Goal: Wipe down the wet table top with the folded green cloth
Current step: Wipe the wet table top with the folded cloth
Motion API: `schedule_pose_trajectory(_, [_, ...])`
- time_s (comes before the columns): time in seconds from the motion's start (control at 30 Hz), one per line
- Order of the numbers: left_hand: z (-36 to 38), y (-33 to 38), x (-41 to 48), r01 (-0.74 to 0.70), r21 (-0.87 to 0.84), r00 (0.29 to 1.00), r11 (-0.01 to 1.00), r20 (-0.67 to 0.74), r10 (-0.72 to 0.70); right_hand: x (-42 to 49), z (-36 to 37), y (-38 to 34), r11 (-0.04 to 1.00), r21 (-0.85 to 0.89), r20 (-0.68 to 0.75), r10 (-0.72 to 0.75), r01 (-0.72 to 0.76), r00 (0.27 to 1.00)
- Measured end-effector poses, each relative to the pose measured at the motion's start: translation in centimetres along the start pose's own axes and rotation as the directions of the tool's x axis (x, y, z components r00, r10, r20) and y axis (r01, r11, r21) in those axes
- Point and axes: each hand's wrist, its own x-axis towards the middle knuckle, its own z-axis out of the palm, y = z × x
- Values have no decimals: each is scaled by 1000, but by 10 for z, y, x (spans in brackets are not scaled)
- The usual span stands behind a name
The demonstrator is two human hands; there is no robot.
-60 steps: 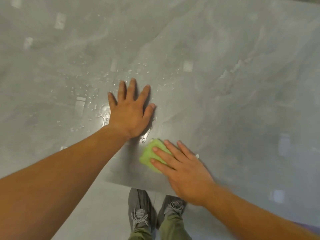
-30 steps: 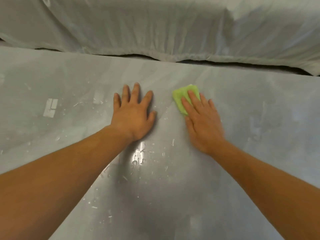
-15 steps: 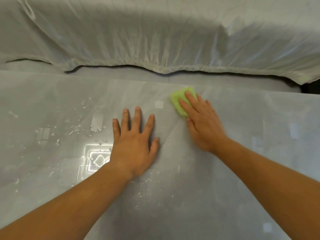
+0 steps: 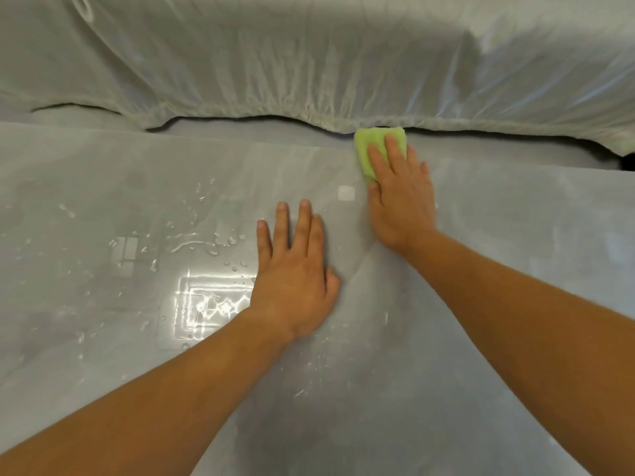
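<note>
A: Item: folded green cloth (image 4: 372, 146). Location: beyond the left hand (image 4: 295, 269), to its right. Pinned flat under the right hand (image 4: 400, 204); fingers straight, pressing, not curled round it.

B: Left hand: flat on the grey table top (image 4: 481, 338), fingers spread, holding nothing.

A: Unwiped: water droplets (image 4: 192, 240) and shiny puddle (image 4: 209, 304), just left of the left hand.

B: Handling, by judgement: even palm weight on the cloth, overlapping strokes toward the wet patch, left hand lifted clear first. Risk: snagging the pale draped sheet (image 4: 309, 63), well beyond the left hand.
</note>
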Motion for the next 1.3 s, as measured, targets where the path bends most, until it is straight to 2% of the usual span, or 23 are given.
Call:
schedule_pose_trajectory(0.07, [2,0,0,2,12,1000,1000,0,-2,-18,4,-10,992,-20,17,-127,127,992])
schedule_pose_trajectory(0.17, [2,-1,0,1,5,1000,1000,1,-1,-58,2,10,919,-43,128,-384,392,915])
schedule_pose_trajectory(0.23, [1,0,0,5,7,1000,1000,1,-5,-56,-5,31,895,-52,159,-430,443,888])
schedule_pose_trajectory(0.3, [1,1,-1,8,16,1000,1000,-1,-8,-41,-7,41,941,-60,111,-324,332,939])
schedule_pose_trajectory(0.37, [2,2,0,13,18,1000,1000,-7,-13,-31,-4,29,991,-19,44,-129,130,991])
schedule_pose_trajectory(0.43, [2,1,0,11,6,1000,1000,-20,-11,-43,3,7,1000,4,5,-21,21,1000])
schedule_pose_trajectory(0.5, [0,0,-4,-9,-30,999,1000,-49,7,-77,9,1,989,-21,28,-144,145,989])
schedule_pose_trajectory(0.57, [1,-1,-14,-25,-47,995,999,-95,20,-108,8,18,936,-39,108,-345,351,932])
schedule_pose_trajectory(0.63, [4,1,-29,-1,-40,993,999,-116,-3,-106,2,44,899,-46,123,-428,436,895])
schedule_pose_trajectory(0.67, [5,2,-36,18,-36,994,999,-106,-22,-99,1,53,915,-45,95,-395,401,914])
schedule_pose_trajectory(0.73, [11,5,-46,54,-16,996,998,-63,-55,-83,0,55,978,-6,22,-210,210,977])
schedule_pose_trajectory(0.8, [16,6,-53,89,11,995,996,-44,-88,-86,6,35,998,43,-22,-40,40,999])
schedule_pose_trajectory(0.83, [18,7,-55,105,15,993,994,-47,-104,-97,9,25,999,39,-34,-21,22,999])
schedule_pose_trajectory(0.9, [22,9,-59,127,7,990,992,-61,-126,-132,16,14,988,-5,-9,-153,153,988])
schedule_pose_trajectory(0.97, [25,10,-62,135,-15,988,991,-74,-135,-160,20,23,941,-12,56,-338,339,940])
schedule_pose_trajectory(1.03, [25,10,-65,141,-27,986,990,-83,-142,-155,15,44,902,-26,93,-426,430,900])
schedule_pose_trajectory(1.07, [24,10,-65,141,-22,987,990,-78,-143,-145,12,53,915,-39,75,-399,402,914])
schedule_pose_trajectory(1.13, [23,11,-64,137,-13,989,990,-61,-138,-123,6,63,975,-15,18,-219,220,975])
schedule_pose_trajectory(1.2, [21,10,-66,142,-29,988,989,-62,-144,-117,5,57,998,38,-4,-52,52,999])
schedule_pose_trajectory(1.23, [20,10,-68,151,-40,986,988,-67,-153,-121,7,49,999,34,-17,-26,27,1000])
schedule_pose_trajectory(1.3, [21,9,-73,179,-41,981,983,-65,-182,-145,14,34,994,-13,-13,-111,111,994])
